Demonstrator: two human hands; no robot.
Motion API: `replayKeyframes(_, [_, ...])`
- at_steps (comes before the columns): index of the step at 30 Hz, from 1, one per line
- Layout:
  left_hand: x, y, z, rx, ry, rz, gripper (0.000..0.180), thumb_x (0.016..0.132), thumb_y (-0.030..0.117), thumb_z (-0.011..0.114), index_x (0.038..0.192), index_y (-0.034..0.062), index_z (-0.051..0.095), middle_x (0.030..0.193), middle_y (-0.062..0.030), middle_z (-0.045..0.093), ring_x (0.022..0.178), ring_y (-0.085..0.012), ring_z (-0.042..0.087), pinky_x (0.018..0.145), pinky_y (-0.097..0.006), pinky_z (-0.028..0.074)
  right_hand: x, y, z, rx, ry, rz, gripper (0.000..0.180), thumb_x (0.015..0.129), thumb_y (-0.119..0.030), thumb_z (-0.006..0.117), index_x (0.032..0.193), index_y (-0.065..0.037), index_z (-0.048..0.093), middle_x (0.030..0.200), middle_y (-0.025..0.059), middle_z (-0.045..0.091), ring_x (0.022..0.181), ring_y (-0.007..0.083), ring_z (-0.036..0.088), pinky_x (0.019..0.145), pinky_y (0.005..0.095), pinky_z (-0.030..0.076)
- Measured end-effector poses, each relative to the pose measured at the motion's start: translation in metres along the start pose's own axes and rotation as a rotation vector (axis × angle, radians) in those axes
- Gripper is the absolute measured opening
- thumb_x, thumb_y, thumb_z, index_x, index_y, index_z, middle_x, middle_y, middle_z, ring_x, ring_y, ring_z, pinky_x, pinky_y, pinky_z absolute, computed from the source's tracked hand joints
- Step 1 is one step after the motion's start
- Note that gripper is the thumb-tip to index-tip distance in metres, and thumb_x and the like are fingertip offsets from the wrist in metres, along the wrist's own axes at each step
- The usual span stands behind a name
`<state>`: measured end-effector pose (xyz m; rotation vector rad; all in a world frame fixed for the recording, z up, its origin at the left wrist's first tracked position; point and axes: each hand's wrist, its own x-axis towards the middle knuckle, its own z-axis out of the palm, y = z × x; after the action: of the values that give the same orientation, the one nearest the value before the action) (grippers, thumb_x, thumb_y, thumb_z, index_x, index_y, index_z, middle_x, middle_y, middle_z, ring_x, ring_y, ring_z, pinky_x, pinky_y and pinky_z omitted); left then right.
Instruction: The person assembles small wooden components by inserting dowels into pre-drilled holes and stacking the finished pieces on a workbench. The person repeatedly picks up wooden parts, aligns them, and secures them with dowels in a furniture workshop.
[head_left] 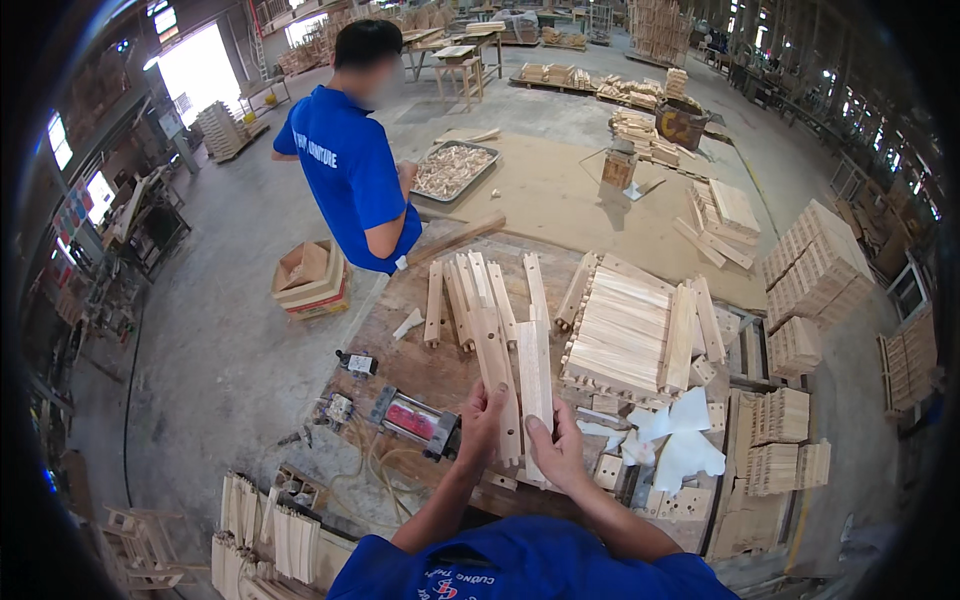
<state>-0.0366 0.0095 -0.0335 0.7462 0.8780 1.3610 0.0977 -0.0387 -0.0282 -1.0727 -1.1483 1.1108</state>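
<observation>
My left hand [484,418] is closed round a long wooden slat [492,350] with round holes along its face. Beside it, a second, paler wooden slat [535,375] is gripped in my right hand [560,448], thumb on its face. The two slats stand nearly parallel, pointing away from me over the wooden workbench [400,340]. Several loose slats [460,295] with notched ends lie just beyond my hands. To their right is a wide row of stacked slats [620,325] packed side by side.
A clear-bodied cylinder device [412,418] with hoses lies left of my hands. Crumpled white sheets [690,440] rest at right among small drilled blocks. A co-worker in blue [350,160] stands beyond the bench, near a tray of wood bits [490,155]. Cardboard boxes [312,285] sit on the floor.
</observation>
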Motion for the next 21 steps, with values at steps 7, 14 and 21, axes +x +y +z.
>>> replayKeyframes(7, [-0.013, -0.016, 0.01, 0.185, -0.009, 0.139, 0.028, 0.112, 0.018, 0.052, 0.132, -0.0002, 0.062, 0.109, -0.0021, 0.066, 0.097, -0.0083, 0.058, 0.09, -0.026, 0.049, 0.001, -0.01, -0.004, -0.355, 0.036, -0.214, 0.046, 0.103, -0.019, 0.065, 0.142, 0.004, 0.055, 0.115, 0.0191, 0.065, 0.106, 0.0273, 0.063, 0.096, 0.04, 0.049])
replayKeyframes(14, [-0.015, -0.026, -0.01, 0.173, 0.067, 0.063, 0.033, 0.112, 0.021, 0.054, 0.136, -0.0009, 0.059, 0.11, -0.0035, 0.067, 0.098, -0.0091, 0.059, 0.088, -0.027, 0.05, -0.003, -0.014, -0.025, -0.342, -0.08, -0.236, 0.05, 0.1, -0.019, 0.067, 0.141, 0.005, 0.054, 0.114, 0.0213, 0.06, 0.105, 0.0345, 0.061, 0.095, 0.042, 0.048])
replayKeyframes(21, [0.037, -0.057, -0.033, 0.837, 0.101, 0.105, 0.045, 0.103, 0.023, 0.062, 0.139, -0.0035, 0.056, 0.114, -0.0135, 0.072, 0.097, -0.0176, 0.068, 0.088, -0.034, 0.053, -0.01, -0.006, -0.042, -0.677, 0.005, -0.344, 0.053, 0.092, -0.014, 0.072, 0.139, 0.003, 0.055, 0.109, 0.0238, 0.058, 0.1, 0.041, 0.06, 0.086, 0.0461, 0.05])
